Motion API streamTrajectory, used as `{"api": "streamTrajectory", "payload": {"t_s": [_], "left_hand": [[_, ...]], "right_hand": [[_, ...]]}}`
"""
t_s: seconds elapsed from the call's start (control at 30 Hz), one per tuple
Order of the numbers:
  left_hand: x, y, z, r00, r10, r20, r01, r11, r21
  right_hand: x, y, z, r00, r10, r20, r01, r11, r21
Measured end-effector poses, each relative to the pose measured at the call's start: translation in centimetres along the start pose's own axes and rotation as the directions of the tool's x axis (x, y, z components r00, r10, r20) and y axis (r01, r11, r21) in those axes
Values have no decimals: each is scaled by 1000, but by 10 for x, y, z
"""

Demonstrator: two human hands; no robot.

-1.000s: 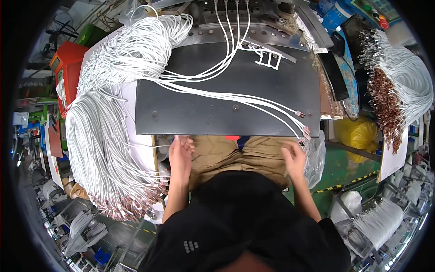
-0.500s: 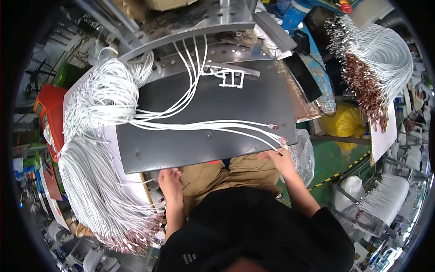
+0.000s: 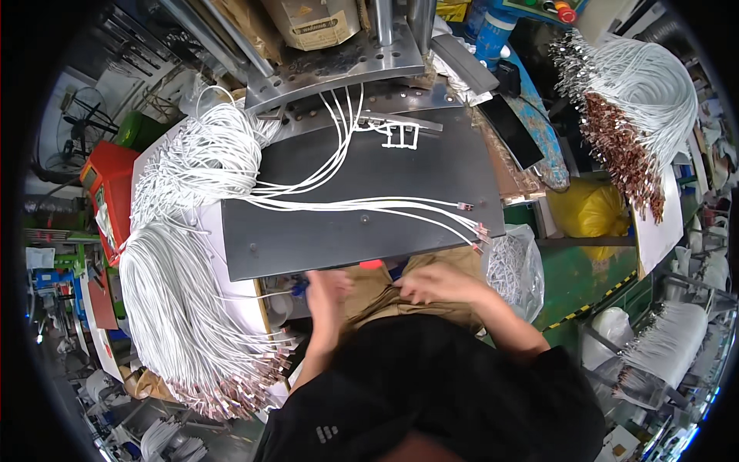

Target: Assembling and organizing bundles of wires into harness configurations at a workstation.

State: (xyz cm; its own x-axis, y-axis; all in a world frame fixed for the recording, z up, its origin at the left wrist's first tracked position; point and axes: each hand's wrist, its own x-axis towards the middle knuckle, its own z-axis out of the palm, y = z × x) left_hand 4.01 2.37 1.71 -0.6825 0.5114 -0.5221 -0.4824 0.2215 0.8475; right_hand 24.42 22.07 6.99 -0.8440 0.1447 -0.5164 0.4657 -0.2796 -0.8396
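Note:
My left hand [image 3: 329,292] is over my lap, just below the front edge of the dark plate [image 3: 323,246]. Its fingers stretch out loosely, slightly smeared, and no object shows in them. Facing it, my right hand [image 3: 440,283] hovers above the trousers with half-bent fingers and nothing visible in its grasp. Several white cables [image 3: 354,205] lie across the plate, their reddish-tipped ends near its right front corner, apart from both hands. Further back, other cables run up under the metal press to a white moulded frame [image 3: 402,135].
At left, a coiled white cable bundle [image 3: 208,158] and a long bundle [image 3: 185,300] hang by the plate. The perforated metal press [image 3: 331,73] bounds the back. A clear bag [image 3: 516,269] hangs at right, near a yellow bag [image 3: 589,212]. Another cable bundle [image 3: 647,108] lies far right.
My right hand has left the cable ends and moved left over my lap. My left hand has come away from the plate's edge, rightward. The cables stay on the plate; the view has shifted slightly.

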Motion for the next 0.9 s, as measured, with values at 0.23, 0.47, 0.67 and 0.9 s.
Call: {"api": "streamTrajectory", "payload": {"t_s": [0.23, 0.47, 0.67, 0.9], "left_hand": [[-32, 76, 77, 632, 398, 665, -694, 673, 257], [38, 164, 101, 237, 486, 841, -859, -300, 416], [81, 209, 35, 495, 301, 815, -652, -492, 577], [105, 230, 29, 566, 324, 758, -737, -212, 641]], "right_hand": [[43, -118, -53, 391, -913, -117, 300, 247, -921], [63, -136, -97, 361, -918, -166, 368, 304, -879], [-91, 34, -199, -232, -347, -909, 912, 249, -327], [-51, 372, -148, 147, 104, -984, -706, 708, -31]]}}
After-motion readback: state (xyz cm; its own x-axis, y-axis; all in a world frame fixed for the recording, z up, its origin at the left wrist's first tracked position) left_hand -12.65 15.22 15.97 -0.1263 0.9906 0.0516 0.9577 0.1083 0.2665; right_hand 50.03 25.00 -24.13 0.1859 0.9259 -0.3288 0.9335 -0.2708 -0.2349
